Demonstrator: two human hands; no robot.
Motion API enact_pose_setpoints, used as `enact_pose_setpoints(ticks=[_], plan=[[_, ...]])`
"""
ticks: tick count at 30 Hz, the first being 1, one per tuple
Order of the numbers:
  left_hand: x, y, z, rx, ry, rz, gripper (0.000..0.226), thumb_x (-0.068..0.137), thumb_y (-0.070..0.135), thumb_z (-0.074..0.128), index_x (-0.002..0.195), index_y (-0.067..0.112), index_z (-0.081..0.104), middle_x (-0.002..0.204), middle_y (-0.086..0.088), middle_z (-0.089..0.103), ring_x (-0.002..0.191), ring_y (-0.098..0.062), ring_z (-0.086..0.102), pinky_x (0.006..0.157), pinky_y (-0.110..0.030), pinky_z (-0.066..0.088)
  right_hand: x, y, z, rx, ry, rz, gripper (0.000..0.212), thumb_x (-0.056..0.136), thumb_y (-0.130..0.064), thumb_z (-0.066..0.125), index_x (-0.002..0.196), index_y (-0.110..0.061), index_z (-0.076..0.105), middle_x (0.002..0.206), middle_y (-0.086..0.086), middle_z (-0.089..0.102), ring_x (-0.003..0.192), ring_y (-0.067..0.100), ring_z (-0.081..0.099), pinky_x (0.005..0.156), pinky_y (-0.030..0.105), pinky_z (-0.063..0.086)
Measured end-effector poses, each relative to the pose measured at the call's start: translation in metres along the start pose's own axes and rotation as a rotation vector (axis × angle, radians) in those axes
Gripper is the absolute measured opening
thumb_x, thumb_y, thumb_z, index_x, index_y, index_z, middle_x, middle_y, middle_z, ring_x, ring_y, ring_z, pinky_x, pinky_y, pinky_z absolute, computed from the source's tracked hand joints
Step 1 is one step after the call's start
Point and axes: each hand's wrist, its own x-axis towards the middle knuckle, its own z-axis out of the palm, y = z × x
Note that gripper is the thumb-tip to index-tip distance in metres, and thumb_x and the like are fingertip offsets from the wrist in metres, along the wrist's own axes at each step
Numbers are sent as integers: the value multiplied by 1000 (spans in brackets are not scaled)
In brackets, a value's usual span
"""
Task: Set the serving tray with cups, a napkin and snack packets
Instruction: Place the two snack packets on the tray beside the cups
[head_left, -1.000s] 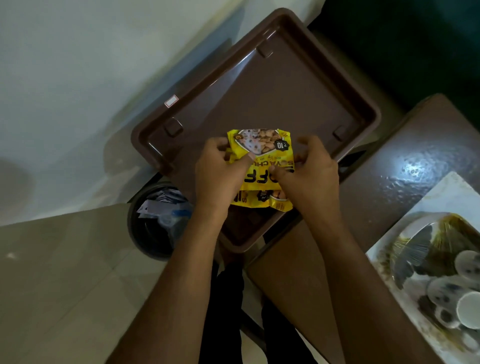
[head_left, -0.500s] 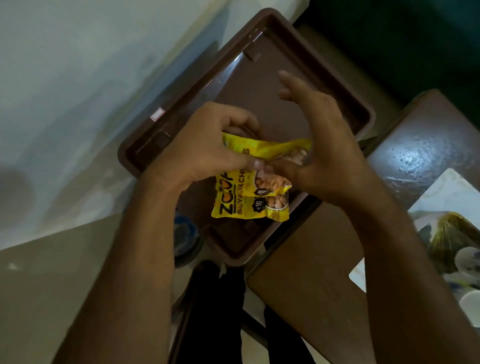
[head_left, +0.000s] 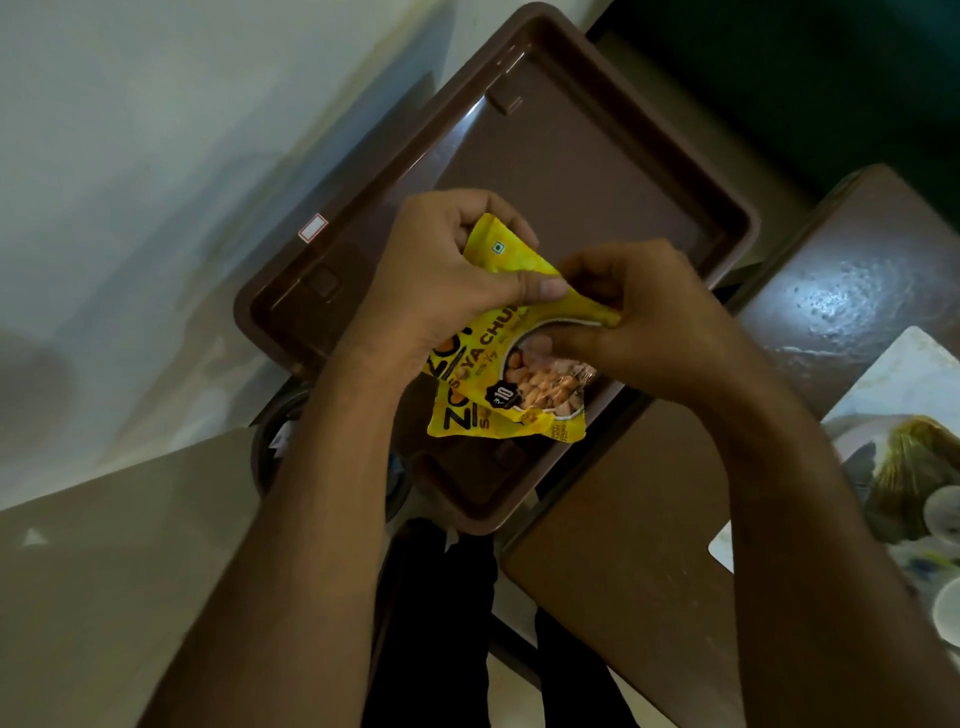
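A brown plastic serving tray (head_left: 597, 171) lies in the middle of the view, with nothing resting on its floor. Above its near half I hold a strip of yellow snack packets (head_left: 506, 395) printed with black letters and a picture of soya chunks. My left hand (head_left: 441, 275) pinches the upper packet's left side between thumb and fingers. My right hand (head_left: 644, 322) is closed on the same packet's right edge. A second packet hangs below them, over the tray's near rim.
A dark brown table (head_left: 857, 260) stands to the right, carrying a patterned tray (head_left: 904, 467) with white cups (head_left: 950, 608). A round bin (head_left: 275, 441) sits on the tiled floor under the brown tray's left corner. A pale wall runs along the left.
My right hand, spread open above the packets half a second ago, has closed on the packet's right edge. The strip has turned so its picture faces up.
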Motion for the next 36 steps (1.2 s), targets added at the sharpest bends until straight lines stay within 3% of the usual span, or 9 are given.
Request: enact_pose_setpoints(ticks=[6,9,12,18,21,26,29,32,36], plan=[[3,2,0,-92,123,-3,34,79,33,91,106,19,75,93,3,82,86,-7,78,77,-25,61,0,10,5,158,120,77,21,85,-18,84,102,-7,78,91,9,81,84,24,80,77,55,64],[-3,-12,-7,-149,310,-151,23,99,43,69,104,21,73,103,-1,80,99,-15,77,85,-35,60,-5,20,10,437,278,185,17,82,-12,86,98,-13,78,89,4,83,82,18,81,78,45,67],[-17,-40,-16,90,343,-341,19,102,44,63,105,27,69,105,0,76,101,-21,74,95,-50,61,-7,29,12,665,381,274,22,81,-7,85,101,-12,78,91,2,83,85,20,81,77,40,68],[-41,-69,-5,351,98,-584,78,77,65,81,132,22,46,119,-7,67,108,-32,71,93,-55,61,-5,41,19,888,476,408,23,88,-8,78,110,-4,77,100,9,83,92,27,81,73,43,65],[-40,-70,3,246,77,-621,93,67,48,95,137,26,38,133,-7,56,118,-31,64,97,-55,58,-7,43,21,940,522,429,22,88,-8,77,110,-5,77,103,8,82,96,27,80,82,49,65],[-35,-73,6,44,188,-578,86,68,6,96,132,26,42,114,-3,66,105,-22,69,78,-38,60,-12,46,20,959,560,421,22,89,-9,77,111,-7,77,104,6,83,98,25,80,84,51,65],[-30,-74,3,-79,223,-586,59,76,-6,87,119,21,57,114,-11,75,105,-30,75,86,-47,64,-14,47,17,970,599,397,17,89,-9,77,106,-10,78,100,4,83,95,24,81,80,47,66],[-25,-71,-3,48,186,-466,40,81,-12,76,92,25,67,98,-8,79,98,-30,77,76,-43,64,-16,50,14,985,627,380,13,89,-7,77,100,-12,79,98,3,83,94,23,81,78,44,66],[-9,-56,-9,190,135,-286,52,75,-8,83,117,22,74,115,-11,76,109,-29,74,96,-50,61,-19,54,13,983,651,382,11,88,-6,77,95,-14,80,94,2,84,92,23,81,72,40,65]])
